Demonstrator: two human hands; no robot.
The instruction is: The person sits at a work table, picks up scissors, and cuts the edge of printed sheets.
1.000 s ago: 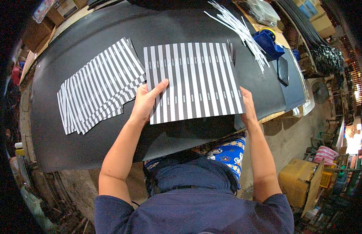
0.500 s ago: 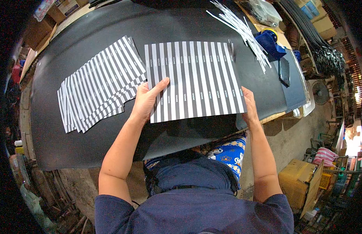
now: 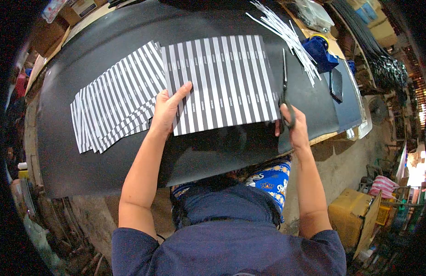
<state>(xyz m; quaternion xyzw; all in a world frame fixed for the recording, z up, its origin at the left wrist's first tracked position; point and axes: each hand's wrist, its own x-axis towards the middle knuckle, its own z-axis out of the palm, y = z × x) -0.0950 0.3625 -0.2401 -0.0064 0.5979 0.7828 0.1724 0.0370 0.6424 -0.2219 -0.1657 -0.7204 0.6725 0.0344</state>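
Note:
My left hand [image 3: 169,109] grips the left edge of a black-and-white striped sheet [image 3: 222,85], thumb on top and fingers beneath. Small dark printing repeats along the sheet's stripes. In my right hand [image 3: 295,126] is a pair of dark-handled scissors [image 3: 285,85], its blades pointing away from me just beyond the sheet's right edge. A fanned pile of similar striped sheets [image 3: 119,99] lies on the black table to the left, partly covered by the held sheet.
Thin white strips [image 3: 289,37] lie in a loose bundle at the back right of the black table [image 3: 98,177]. Near them are a blue tape dispenser [image 3: 319,53] and a dark phone-like object [image 3: 335,85]. A cardboard box [image 3: 351,218] stands on the floor at right.
The sheet has moved away from me and slightly left in my left hand. My right hand has come off its right edge, and the scissors now show clearly beside it.

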